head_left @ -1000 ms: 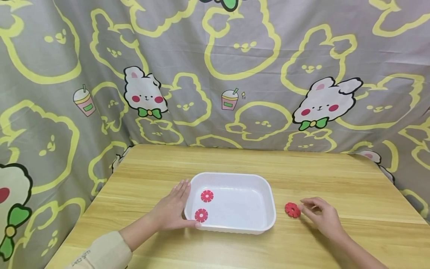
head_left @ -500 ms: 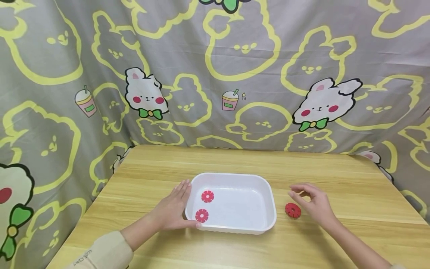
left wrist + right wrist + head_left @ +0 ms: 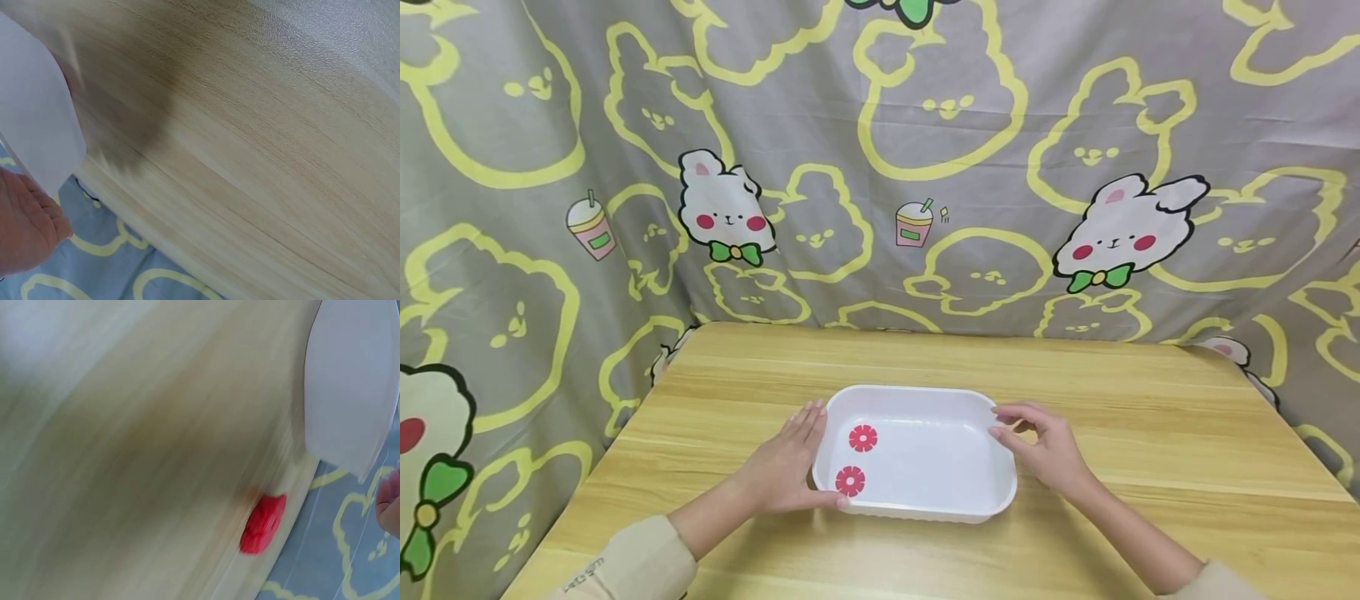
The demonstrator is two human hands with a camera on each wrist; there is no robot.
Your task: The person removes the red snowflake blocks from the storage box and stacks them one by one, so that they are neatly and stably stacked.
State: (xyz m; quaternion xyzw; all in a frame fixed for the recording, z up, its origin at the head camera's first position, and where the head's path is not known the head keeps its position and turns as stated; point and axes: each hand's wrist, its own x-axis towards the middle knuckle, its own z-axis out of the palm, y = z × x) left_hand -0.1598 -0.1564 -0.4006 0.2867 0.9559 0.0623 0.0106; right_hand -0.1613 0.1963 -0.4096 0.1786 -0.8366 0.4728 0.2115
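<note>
A white plastic tray (image 3: 925, 508) sits on the wooden table, with two flat red notched discs on its floor: one disc (image 3: 862, 438) toward the back left, another disc (image 3: 850, 481) at the front left. My left hand (image 3: 782, 467) rests against the tray's left side, fingers fairly straight along the wall, thumb at the front rim. At the right rim is my right hand (image 3: 1048, 450), thumb and forefinger bent close to the edge; whether they hold anything I cannot tell. In the right wrist view a red notched piece (image 3: 264, 524) lies on the table; the head view hides it.
The wooden table (image 3: 760, 375) runs behind and to both sides of the tray. A grey curtain (image 3: 850, 275) printed with yellow outlines and rabbits hangs at its back and sides.
My right hand has left the red piece on the table and moved left to the tray's right rim. The left hand, the tray and the discs inside have stayed put.
</note>
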